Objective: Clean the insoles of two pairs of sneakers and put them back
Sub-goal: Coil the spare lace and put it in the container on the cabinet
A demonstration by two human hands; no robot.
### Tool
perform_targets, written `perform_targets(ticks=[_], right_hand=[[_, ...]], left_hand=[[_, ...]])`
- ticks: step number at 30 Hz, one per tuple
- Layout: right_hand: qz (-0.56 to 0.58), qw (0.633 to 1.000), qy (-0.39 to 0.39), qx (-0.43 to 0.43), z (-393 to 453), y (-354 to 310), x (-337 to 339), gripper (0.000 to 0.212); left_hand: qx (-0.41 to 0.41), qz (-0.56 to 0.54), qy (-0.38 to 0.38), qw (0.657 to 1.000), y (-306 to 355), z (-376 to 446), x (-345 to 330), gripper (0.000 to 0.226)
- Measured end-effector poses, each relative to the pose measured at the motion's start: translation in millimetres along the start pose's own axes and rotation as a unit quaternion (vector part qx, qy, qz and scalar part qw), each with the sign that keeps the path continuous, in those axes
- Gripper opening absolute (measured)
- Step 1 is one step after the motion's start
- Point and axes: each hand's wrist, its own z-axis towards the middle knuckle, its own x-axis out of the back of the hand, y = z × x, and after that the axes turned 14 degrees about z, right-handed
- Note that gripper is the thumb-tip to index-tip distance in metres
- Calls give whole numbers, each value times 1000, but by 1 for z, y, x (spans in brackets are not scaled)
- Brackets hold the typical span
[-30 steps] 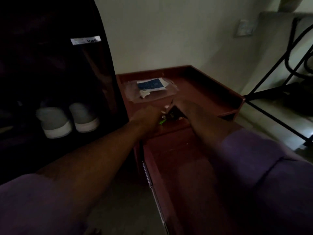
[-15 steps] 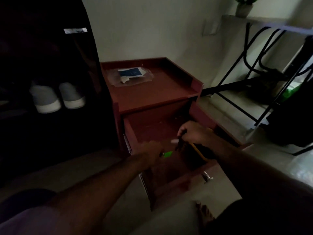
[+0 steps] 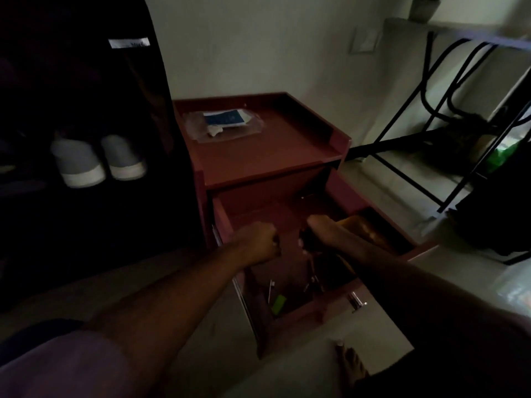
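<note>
A pair of pale sneakers point(image 3: 97, 160) stands heel-out on a shelf of the dark shoe rack point(image 3: 86, 81) at left. No insole is visible. A reddish cabinet point(image 3: 258, 156) has its drawer point(image 3: 290, 314) pulled out. Both my hands hover over the drawer. My left hand point(image 3: 258, 239) is a curled fist; I cannot make out anything in it. My right hand point(image 3: 321, 228) grips a small dark tool point(image 3: 304, 239) with a pale tip. A green item point(image 3: 278, 304) lies at the drawer's front, among thin metal pieces.
A clear plastic bag point(image 3: 227, 123) with a blue card lies on the cabinet top. Something yellow point(image 3: 359, 225) sits in the drawer under my right forearm. A black metal frame point(image 3: 431, 139) stands at right. My bare foot point(image 3: 350, 366) is on the pale floor.
The view pulled back and the open drawer came into sight. My hands moved from the cabinet's edge to above the drawer. The green item, earlier beside my left hand, now lies in the drawer.
</note>
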Motion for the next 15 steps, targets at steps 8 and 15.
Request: perform_targets(ticks=[8,15], right_hand=[[-43,977,148,144,64,-101,50,12],[-117,945,199,231,176,-165,89,42]], left_hand=[[79,6,182,980,-89,66,75,34],[109,-4,160,981,-167,162,132,44]])
